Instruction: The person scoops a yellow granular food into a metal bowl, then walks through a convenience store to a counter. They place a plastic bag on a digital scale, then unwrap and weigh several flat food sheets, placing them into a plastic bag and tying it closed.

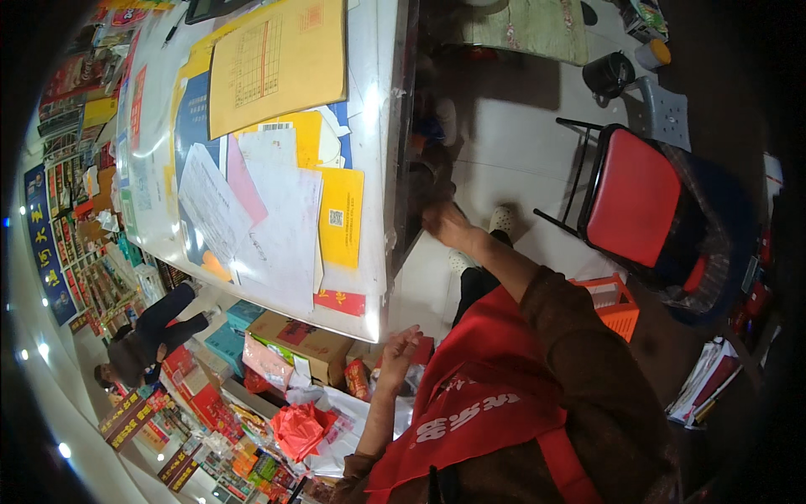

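Note:
My right hand reaches into the shadowed space at the side of a white desk. Its fingertips blur into dark shapes there, so I cannot tell whether it grips anything. Near the desk's corner, my left hand is held with loosely curled, parted fingers and nothing in them. Paper covers much of the desktop: a kraft-paper booklet with a printed table, white sheets, a pink slip and a yellow printed sheet with a code. A pen lies farther off.
A red-seated chair, a grey plastic stool and an orange basket stand to my right. Cardboard boxes and a crumpled red plastic bag lie to the left. Beyond, a person is among stocked shelves.

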A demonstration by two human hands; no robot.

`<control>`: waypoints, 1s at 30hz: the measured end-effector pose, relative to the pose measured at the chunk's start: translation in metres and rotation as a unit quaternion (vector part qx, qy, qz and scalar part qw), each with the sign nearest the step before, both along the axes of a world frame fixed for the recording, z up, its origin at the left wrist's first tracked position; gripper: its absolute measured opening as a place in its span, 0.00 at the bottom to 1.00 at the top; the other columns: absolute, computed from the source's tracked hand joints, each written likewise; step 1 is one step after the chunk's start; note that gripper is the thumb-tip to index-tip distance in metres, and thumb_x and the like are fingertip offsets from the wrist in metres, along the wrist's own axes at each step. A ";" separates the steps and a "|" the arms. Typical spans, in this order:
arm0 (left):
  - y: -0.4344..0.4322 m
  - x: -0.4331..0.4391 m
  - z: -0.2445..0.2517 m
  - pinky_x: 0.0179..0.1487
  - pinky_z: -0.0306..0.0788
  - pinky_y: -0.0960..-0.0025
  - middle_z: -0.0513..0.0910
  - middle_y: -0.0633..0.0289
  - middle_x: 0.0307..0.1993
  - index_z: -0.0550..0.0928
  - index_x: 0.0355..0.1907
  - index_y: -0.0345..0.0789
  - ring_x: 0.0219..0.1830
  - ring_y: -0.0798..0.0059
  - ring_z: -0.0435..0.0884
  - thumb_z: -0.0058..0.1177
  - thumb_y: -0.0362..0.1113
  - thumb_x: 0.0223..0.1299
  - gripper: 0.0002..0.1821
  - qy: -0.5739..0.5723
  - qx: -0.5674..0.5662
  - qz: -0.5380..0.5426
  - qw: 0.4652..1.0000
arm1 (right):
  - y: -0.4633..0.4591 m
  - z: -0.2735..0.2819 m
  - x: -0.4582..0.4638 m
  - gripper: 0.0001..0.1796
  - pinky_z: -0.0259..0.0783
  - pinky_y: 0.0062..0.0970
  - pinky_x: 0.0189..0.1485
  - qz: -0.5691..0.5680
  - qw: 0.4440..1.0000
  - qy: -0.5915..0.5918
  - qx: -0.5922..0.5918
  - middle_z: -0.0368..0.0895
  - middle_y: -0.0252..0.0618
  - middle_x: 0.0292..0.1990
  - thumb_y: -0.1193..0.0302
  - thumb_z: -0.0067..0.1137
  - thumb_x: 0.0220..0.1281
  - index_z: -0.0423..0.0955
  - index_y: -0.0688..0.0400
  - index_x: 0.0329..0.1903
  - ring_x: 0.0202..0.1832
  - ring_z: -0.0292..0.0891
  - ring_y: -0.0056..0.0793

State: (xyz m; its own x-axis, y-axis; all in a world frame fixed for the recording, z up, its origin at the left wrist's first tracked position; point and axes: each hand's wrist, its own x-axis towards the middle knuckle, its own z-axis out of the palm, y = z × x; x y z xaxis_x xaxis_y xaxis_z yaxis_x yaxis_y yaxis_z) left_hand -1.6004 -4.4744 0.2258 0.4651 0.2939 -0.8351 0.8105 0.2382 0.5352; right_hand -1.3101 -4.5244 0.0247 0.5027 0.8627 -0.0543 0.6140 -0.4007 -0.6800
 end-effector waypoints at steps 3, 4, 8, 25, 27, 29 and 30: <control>0.004 0.013 0.003 0.64 0.64 0.69 0.80 0.57 0.53 0.74 0.60 0.32 0.58 0.71 0.75 0.51 0.36 0.69 0.20 0.000 -0.030 0.025 0.999 | 0.001 0.041 -0.002 0.09 0.70 0.37 0.40 -0.133 0.957 0.233 0.109 0.79 0.44 0.32 0.72 0.49 0.60 0.78 0.61 0.35 0.37 0.75 0.38; 0.004 0.017 0.005 0.65 0.64 0.68 0.79 0.56 0.55 0.74 0.61 0.33 0.59 0.70 0.75 0.51 0.39 0.70 0.21 -0.003 -0.026 0.015 1.000 | -0.001 0.049 -0.003 0.09 0.70 0.34 0.39 -0.224 0.880 0.376 0.185 0.78 0.42 0.30 0.71 0.50 0.61 0.77 0.62 0.35 0.35 0.74 0.34; 0.006 0.028 0.011 0.65 0.64 0.67 0.79 0.53 0.55 0.72 0.62 0.31 0.59 0.68 0.75 0.52 0.40 0.69 0.23 -0.048 -0.046 0.021 0.998 | -0.023 0.050 -0.003 0.13 0.68 0.29 0.38 -0.433 0.634 0.584 0.263 0.75 0.35 0.30 0.66 0.52 0.63 0.74 0.64 0.39 0.32 0.67 0.24; -0.021 0.132 -0.135 0.70 0.60 0.60 0.68 0.51 0.66 0.59 0.70 0.35 0.68 0.58 0.65 0.37 0.39 0.72 0.26 -0.279 0.039 -0.004 0.960 | -0.090 0.151 -0.007 0.24 0.68 0.24 0.47 -0.205 0.717 0.664 0.064 0.77 0.35 0.40 0.58 0.53 0.66 0.72 0.63 0.56 0.42 0.71 0.22; -0.034 0.149 -0.143 0.68 0.62 0.60 0.70 0.53 0.63 0.60 0.70 0.37 0.65 0.60 0.68 0.34 0.40 0.73 0.25 -0.202 -0.285 0.329 0.877 | -0.092 0.152 -0.011 0.22 0.68 0.22 0.50 -0.172 0.723 0.667 0.057 0.78 0.33 0.42 0.59 0.53 0.67 0.74 0.62 0.55 0.44 0.71 0.21; -0.048 0.153 -0.139 0.67 0.62 0.62 0.71 0.55 0.62 0.62 0.69 0.37 0.64 0.62 0.69 0.34 0.41 0.73 0.24 -0.161 -0.365 0.412 0.820 | -0.091 0.155 -0.018 0.21 0.68 0.23 0.51 -0.140 0.758 0.631 0.086 0.78 0.33 0.43 0.57 0.53 0.68 0.76 0.61 0.52 0.44 0.72 0.22; -0.055 0.155 -0.136 0.66 0.63 0.63 0.71 0.56 0.61 0.63 0.68 0.37 0.63 0.63 0.69 0.34 0.41 0.74 0.24 -0.160 -0.382 0.423 0.806 | -0.093 0.158 -0.027 0.20 0.68 0.21 0.52 -0.115 0.752 0.637 0.126 0.79 0.36 0.43 0.58 0.51 0.69 0.79 0.60 0.50 0.44 0.72 0.24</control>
